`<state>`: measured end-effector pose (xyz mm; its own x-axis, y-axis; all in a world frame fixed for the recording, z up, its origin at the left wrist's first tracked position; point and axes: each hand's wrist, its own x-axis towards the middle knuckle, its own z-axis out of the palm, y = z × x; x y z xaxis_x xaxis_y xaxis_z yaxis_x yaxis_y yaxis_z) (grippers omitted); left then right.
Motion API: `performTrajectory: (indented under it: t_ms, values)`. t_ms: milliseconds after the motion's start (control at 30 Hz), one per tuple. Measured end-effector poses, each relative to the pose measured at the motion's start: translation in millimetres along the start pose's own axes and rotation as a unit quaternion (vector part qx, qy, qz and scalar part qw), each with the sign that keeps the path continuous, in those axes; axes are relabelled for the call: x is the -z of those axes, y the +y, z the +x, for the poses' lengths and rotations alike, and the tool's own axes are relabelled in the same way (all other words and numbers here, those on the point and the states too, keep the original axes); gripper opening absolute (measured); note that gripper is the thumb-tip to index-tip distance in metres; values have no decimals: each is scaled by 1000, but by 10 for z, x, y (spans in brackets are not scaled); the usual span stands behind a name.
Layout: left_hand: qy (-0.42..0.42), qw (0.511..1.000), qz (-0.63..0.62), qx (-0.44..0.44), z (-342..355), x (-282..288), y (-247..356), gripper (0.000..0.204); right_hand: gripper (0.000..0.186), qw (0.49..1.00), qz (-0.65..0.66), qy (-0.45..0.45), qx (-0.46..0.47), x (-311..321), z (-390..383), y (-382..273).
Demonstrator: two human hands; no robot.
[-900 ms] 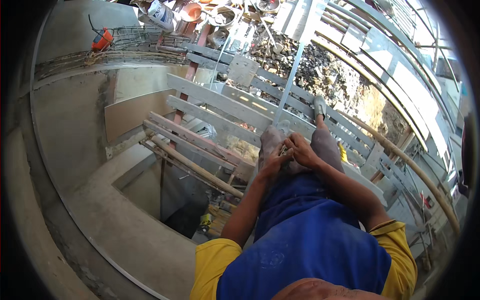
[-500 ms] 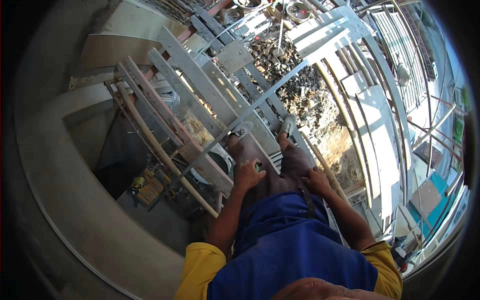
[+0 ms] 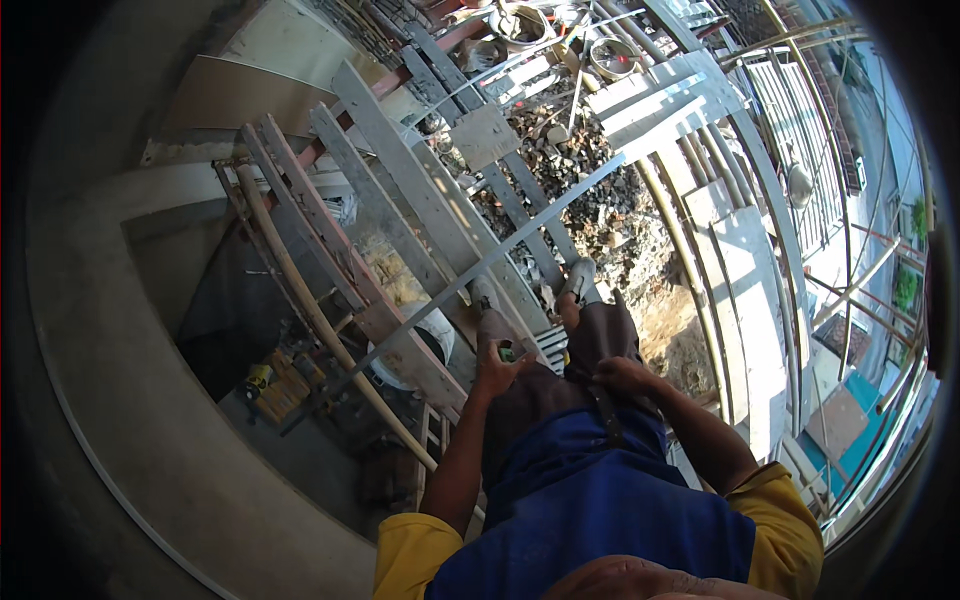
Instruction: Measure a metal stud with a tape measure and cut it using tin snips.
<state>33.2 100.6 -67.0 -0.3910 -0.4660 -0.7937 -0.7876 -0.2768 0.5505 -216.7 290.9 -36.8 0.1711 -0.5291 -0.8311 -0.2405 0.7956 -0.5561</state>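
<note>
as left hand [image 3: 494, 371] cups green item [image 3: 507, 354] | opening [image 3: 305, 460] leftward | right hand [image 3: 624, 376] curled, hold unclear

An object [image 3: 508, 354] is held in the left hand [image 3: 494, 369] over the left leg. Shoes [image 3: 580, 277] are set on planks [image 3: 385, 135] crossed by a bar [image 3: 545, 214]; rubble [image 3: 632, 212] is spread ahead to the right; an opening [image 3: 320, 460] is bordered by a pole [image 3: 345, 357] at left.

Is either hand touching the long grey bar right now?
No, the left hand holds a small green object and the right hand is at the lap, both apart from the long grey bar.
</note>
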Motion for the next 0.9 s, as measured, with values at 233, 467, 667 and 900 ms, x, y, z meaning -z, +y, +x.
performTrajectory:
  t_ms: [233, 467, 667, 900]
  values:
    - [-9, 991, 12, -133, 1387, 704, -418, 89, 36, 992, -97, 52, 57, 102, 1250, 66]
    - [151, 984, -90, -25, 3907, 637, -65, 71, 24, 962, -116, 246, 38, 1503, 3409, 552]
    - [288, 912, 60, -285, 6512, 111, -70, 74, 18, 928, -105, 341, 109, 2687, 5133, 1218]
    - [375, 823, 220, -365, 8577, -148, 309, 92, 17, 906, -124, 387, 119, 3696, 6237, 1595]
